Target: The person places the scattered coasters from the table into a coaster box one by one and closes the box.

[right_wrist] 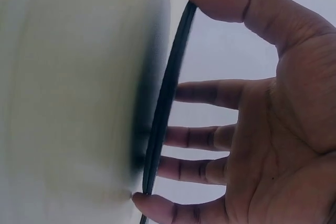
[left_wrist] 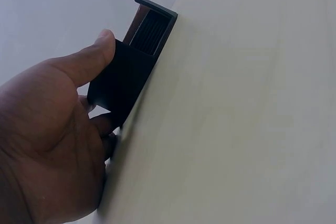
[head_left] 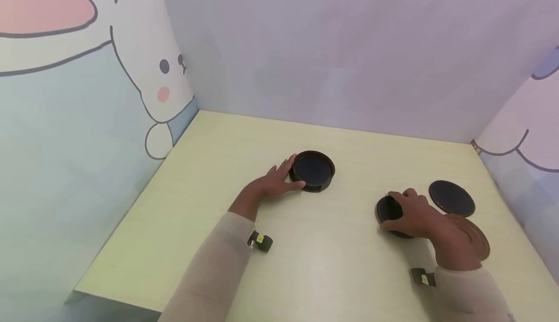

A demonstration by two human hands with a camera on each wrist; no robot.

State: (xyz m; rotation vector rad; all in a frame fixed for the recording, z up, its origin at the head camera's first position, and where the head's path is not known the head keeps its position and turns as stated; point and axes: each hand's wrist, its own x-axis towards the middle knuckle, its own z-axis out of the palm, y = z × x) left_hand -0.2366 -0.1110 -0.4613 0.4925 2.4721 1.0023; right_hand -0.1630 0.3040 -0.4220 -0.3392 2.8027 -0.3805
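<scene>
The left hand grips a round black coaster holder from its left side, the thumb along the near side and the other fingers round the far side, spread about as wide as the holder. The right hand, palm down and arched, holds a thin pair of black coasters by the edge, the thumb opposed to spread fingers; whether their rim touches the tabletop cannot be told. Both forearms reach forward and inward, in beige sleeves, a small black device at each wrist. The holder stands on the tabletop, ahead and to the left of the held pair, a stack of coasters showing through its side opening. Beyond the right hand lies a loose black coaster; a brown coaster lies just beside it, partly behind the right wrist. A pale lilac wall rises behind.
</scene>
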